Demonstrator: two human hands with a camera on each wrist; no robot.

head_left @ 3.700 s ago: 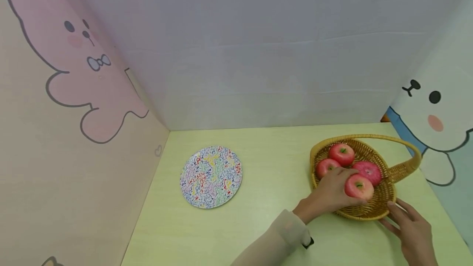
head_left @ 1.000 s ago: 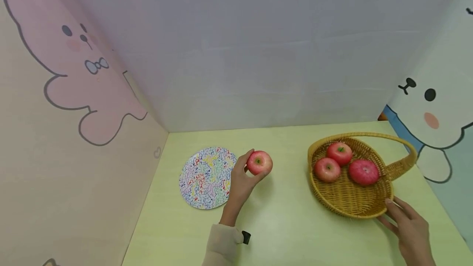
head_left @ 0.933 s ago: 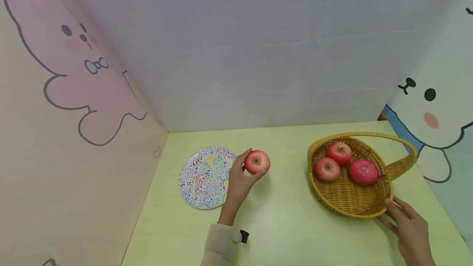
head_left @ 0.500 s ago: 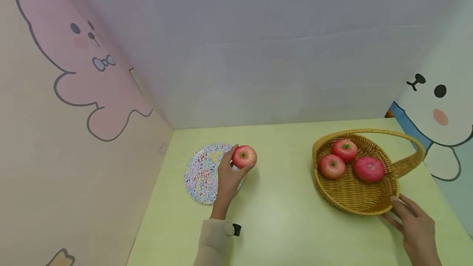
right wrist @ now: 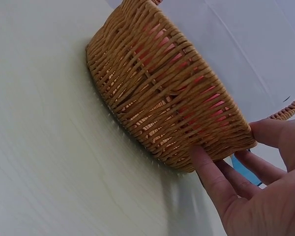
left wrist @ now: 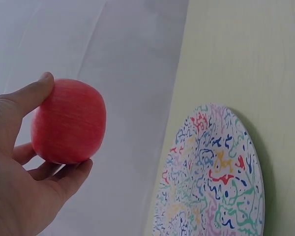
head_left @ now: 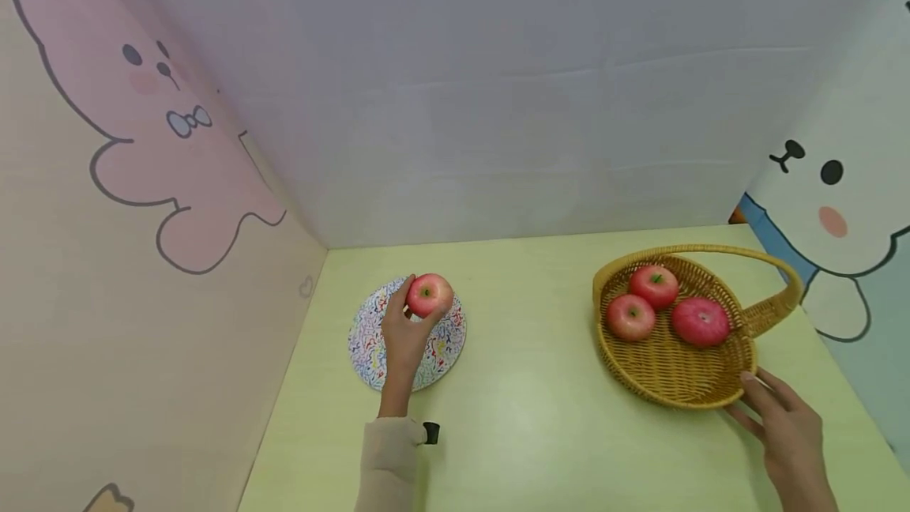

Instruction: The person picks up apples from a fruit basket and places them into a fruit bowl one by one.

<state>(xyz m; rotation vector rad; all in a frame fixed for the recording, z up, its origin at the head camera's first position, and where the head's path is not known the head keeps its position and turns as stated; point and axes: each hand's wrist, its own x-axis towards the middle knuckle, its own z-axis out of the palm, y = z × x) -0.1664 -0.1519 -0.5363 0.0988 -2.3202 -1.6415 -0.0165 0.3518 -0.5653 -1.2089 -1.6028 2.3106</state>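
My left hand (head_left: 404, 336) holds a red apple (head_left: 430, 295) between thumb and fingers, over the round plate (head_left: 370, 342) with its multicoloured squiggle pattern. In the left wrist view the apple (left wrist: 71, 122) is up off the plate (left wrist: 211, 187), with a gap between them. At the right, my right hand (head_left: 789, 433) grips the near right edge of a wicker basket (head_left: 675, 382). Seen from the right wrist, the thumb lies at the basket's rim and the fingers (right wrist: 209, 172) press its outer wall. Three apples (head_left: 630, 318) lie inside, toward the back.
The basket's tall arched handle (head_left: 718, 249) rises over its back and right side. Pale yellow-green tabletop (head_left: 526, 354) lies between plate and basket. A white cloth wall (head_left: 498, 141) stands behind, with cartoon-printed walls left and right.
The left hand has taken an apple out of the basket and carried it left, from beside the plate to over it. The right hand has stayed at the basket's edge.
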